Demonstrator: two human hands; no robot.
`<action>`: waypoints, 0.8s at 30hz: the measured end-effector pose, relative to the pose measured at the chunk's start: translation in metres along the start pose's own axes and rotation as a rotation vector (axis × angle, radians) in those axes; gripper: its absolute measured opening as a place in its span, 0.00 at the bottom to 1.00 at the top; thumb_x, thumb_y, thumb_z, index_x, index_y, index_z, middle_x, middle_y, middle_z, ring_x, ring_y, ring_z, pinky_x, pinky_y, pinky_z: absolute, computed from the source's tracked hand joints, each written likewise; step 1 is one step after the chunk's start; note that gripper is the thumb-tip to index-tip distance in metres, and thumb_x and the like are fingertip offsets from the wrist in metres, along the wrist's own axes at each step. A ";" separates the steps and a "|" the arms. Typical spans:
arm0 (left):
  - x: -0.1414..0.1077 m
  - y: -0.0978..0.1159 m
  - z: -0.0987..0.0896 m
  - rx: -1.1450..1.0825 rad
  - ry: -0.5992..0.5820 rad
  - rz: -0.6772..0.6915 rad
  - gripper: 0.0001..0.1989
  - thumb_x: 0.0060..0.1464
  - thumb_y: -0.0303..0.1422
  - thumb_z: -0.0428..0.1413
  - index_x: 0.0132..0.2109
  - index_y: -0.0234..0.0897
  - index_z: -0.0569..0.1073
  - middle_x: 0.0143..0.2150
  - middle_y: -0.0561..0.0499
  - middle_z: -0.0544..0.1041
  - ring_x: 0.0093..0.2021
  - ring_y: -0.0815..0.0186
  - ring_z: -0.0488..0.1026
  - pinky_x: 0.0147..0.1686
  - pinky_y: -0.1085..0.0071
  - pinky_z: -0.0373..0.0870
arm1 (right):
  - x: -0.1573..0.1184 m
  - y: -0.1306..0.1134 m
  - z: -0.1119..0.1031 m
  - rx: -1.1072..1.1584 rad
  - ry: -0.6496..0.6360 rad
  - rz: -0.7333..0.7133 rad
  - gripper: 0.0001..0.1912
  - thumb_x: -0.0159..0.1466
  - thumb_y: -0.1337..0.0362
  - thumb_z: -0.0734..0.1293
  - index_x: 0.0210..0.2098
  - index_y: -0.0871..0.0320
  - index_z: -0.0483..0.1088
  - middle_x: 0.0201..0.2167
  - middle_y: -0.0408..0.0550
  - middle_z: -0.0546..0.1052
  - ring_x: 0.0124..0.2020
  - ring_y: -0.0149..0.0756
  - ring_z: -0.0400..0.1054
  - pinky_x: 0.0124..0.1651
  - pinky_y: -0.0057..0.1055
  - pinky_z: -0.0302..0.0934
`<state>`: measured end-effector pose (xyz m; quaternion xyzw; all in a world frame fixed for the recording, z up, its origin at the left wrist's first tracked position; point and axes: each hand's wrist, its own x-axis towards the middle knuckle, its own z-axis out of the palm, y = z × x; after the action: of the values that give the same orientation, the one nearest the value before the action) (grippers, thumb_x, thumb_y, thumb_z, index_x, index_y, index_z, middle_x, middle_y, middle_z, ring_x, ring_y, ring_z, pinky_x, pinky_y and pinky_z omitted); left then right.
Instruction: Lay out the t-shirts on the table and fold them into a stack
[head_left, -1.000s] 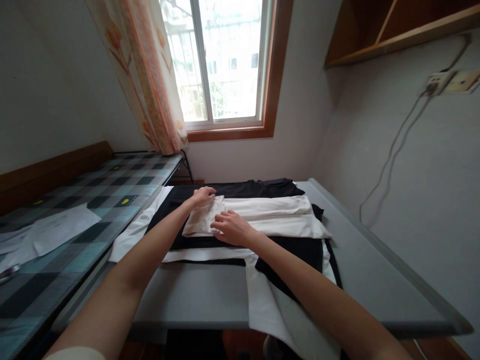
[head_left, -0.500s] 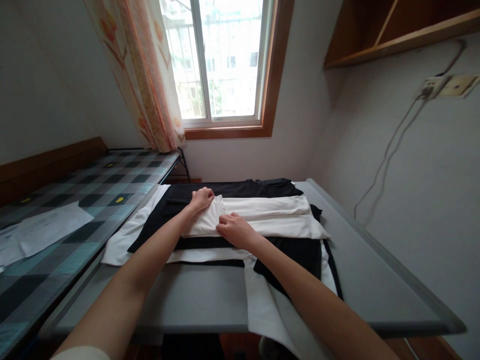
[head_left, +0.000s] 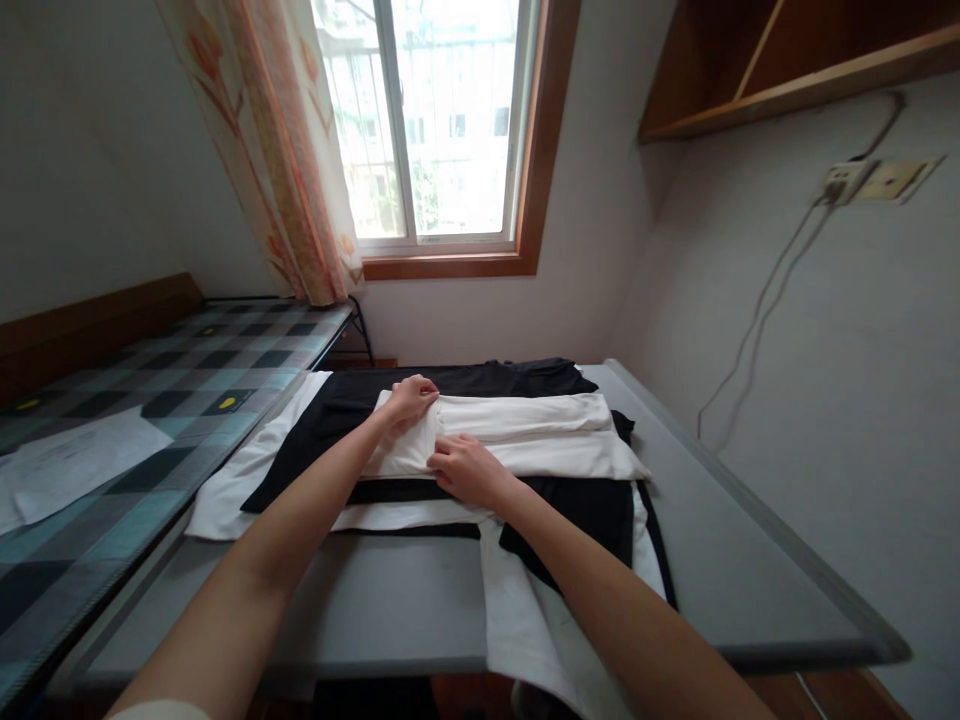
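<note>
A white garment (head_left: 555,435), folded into a long strip, lies across black and white clothes on a grey table. My left hand (head_left: 411,398) is closed on the far edge of its folded left part. Nearer to me, my right hand (head_left: 466,468) pinches the same fold at its near side. Under the white strip spreads a black garment (head_left: 300,450), with white cloth (head_left: 232,490) showing beneath it at the left. A white piece of cloth (head_left: 517,610) hangs over the table's front edge.
The grey table (head_left: 750,560) extends to the right wall. At the left is a bed with a checked cover (head_left: 247,360), bearing white papers (head_left: 90,455). A curtain (head_left: 289,150) hangs beside the window. A wooden shelf (head_left: 825,85) and a plugged-in cable (head_left: 757,300) are at the right.
My left hand has shifted slightly right along the far side of the fold. My right hand stays at the near side. The whole view has turned a little.
</note>
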<state>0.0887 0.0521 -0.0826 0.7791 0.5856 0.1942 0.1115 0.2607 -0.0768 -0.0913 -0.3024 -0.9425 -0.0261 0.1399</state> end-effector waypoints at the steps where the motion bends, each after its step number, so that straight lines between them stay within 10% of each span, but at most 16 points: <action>1: 0.001 -0.001 0.001 -0.003 0.044 0.004 0.11 0.56 0.36 0.56 0.39 0.39 0.81 0.42 0.48 0.80 0.42 0.62 0.75 0.42 0.70 0.66 | 0.000 0.000 -0.001 0.000 -0.002 -0.002 0.06 0.64 0.67 0.63 0.37 0.58 0.73 0.39 0.50 0.73 0.40 0.37 0.67 0.44 0.33 0.54; 18: -0.010 0.013 0.016 0.125 0.223 0.131 0.11 0.58 0.37 0.54 0.42 0.41 0.79 0.46 0.46 0.76 0.48 0.59 0.72 0.50 0.63 0.61 | -0.006 -0.003 -0.007 0.068 -0.003 0.067 0.09 0.64 0.62 0.63 0.35 0.59 0.74 0.35 0.50 0.75 0.38 0.37 0.67 0.43 0.32 0.54; 24: -0.041 0.021 0.010 0.236 0.107 0.147 0.20 0.65 0.39 0.44 0.41 0.39 0.79 0.41 0.44 0.80 0.45 0.59 0.76 0.51 0.64 0.63 | -0.006 -0.002 -0.003 0.142 0.040 0.095 0.13 0.65 0.57 0.64 0.34 0.60 0.75 0.33 0.50 0.75 0.34 0.35 0.67 0.39 0.31 0.55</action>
<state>0.1017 0.0074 -0.0907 0.8161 0.5508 0.1729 -0.0269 0.2648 -0.0825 -0.0901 -0.3356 -0.9235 0.0417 0.1810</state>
